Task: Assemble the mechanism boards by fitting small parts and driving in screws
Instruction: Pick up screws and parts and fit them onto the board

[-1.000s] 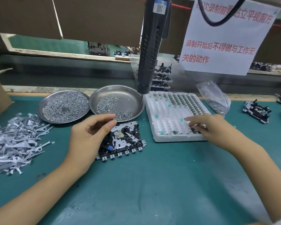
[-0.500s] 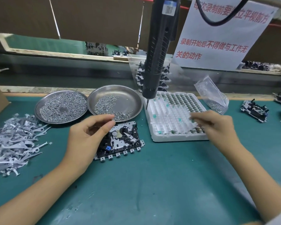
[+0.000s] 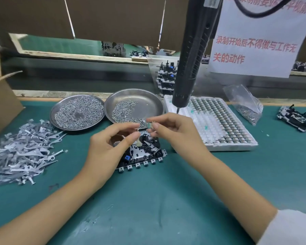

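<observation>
Right hand [image 3: 175,133] pinches a small green-and-metal part [image 3: 150,125] above the black mechanism board [image 3: 143,151] lying mid-surface on the green surface [image 3: 166,200]; left hand [image 3: 106,147] hovers beside it, fingers curled, holding unclear.

Left hand [image 3: 104,149]: I hold it raised, thumb and forefinger curled toward each other; whether they pinch anything I cannot tell.
Right hand [image 3: 175,131]: my fingertips [image 3: 155,125] pinch something small.
Forearms: both bare, angling inward.
</observation>
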